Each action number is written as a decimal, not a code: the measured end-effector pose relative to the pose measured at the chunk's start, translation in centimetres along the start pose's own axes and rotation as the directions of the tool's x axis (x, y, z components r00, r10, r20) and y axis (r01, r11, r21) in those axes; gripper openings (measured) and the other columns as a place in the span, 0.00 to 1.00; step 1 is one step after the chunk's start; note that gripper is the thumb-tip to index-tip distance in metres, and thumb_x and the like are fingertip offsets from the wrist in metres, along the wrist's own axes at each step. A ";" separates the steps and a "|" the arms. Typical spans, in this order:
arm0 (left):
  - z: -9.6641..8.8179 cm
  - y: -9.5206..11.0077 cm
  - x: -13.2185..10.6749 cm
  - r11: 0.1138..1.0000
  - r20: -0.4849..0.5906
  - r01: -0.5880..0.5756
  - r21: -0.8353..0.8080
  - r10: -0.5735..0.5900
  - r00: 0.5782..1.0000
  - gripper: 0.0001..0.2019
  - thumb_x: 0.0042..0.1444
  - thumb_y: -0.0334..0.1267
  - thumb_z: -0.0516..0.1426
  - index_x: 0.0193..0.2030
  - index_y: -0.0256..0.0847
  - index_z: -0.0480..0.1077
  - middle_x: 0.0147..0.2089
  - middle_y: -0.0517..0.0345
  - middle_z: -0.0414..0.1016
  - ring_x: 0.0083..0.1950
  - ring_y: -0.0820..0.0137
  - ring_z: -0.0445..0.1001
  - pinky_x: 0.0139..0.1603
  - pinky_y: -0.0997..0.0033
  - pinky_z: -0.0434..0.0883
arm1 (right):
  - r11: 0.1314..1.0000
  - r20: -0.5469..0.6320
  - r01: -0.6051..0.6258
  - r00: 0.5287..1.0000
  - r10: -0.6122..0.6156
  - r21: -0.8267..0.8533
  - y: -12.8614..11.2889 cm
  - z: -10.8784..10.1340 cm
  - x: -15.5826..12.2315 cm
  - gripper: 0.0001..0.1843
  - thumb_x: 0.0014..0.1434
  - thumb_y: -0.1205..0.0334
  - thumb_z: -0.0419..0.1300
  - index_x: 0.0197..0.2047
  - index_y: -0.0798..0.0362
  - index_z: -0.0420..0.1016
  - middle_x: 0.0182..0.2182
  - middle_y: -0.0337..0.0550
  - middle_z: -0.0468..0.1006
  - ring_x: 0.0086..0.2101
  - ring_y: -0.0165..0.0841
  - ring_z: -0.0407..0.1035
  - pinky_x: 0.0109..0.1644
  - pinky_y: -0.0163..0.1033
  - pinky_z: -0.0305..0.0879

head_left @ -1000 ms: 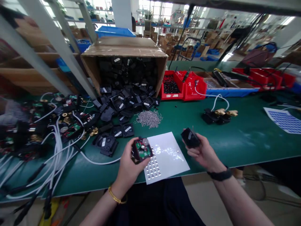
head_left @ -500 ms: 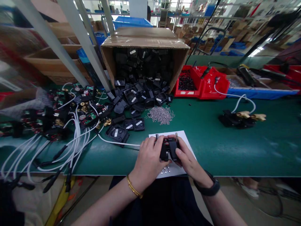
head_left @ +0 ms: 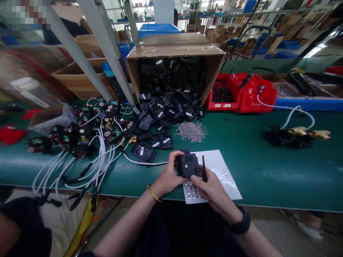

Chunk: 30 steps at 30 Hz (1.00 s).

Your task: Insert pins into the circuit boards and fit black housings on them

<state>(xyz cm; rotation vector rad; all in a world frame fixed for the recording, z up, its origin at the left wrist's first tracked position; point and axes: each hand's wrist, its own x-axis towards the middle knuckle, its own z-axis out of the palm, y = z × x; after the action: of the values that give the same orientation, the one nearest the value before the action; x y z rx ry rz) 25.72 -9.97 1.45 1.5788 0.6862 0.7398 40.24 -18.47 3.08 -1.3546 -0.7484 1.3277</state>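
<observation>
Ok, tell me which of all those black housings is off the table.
The black housing gripped between left hand and right hand; the others lie on the mat or in the cardboard box.

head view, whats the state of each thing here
black housing: closed, held by both hands over the white sheet
left hand: gripping the housing
right hand: on the housing, thin black tool between fingers
cardboard box: tipped on its side, black parts spilling out
metal pins: loose pile on the table
</observation>
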 end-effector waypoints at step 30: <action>-1.3 3.2 2.4 0.999 0.284 0.051 -0.014 -0.045 0.958 0.25 0.53 0.50 0.56 0.54 0.40 0.62 0.51 0.52 0.67 0.51 0.62 0.66 0.52 0.66 0.63 | 0.979 -0.125 -0.071 0.988 0.096 0.193 1.2 2.5 -1.5 0.29 0.48 0.46 0.68 0.43 0.55 0.61 0.26 0.36 0.66 0.13 0.18 0.45 0.12 0.25 0.42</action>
<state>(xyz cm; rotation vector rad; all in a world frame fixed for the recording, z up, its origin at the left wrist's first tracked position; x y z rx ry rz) 26.27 -7.75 4.94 1.6033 0.5023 0.4698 37.25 -19.57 2.78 -1.3199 -0.4674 1.3235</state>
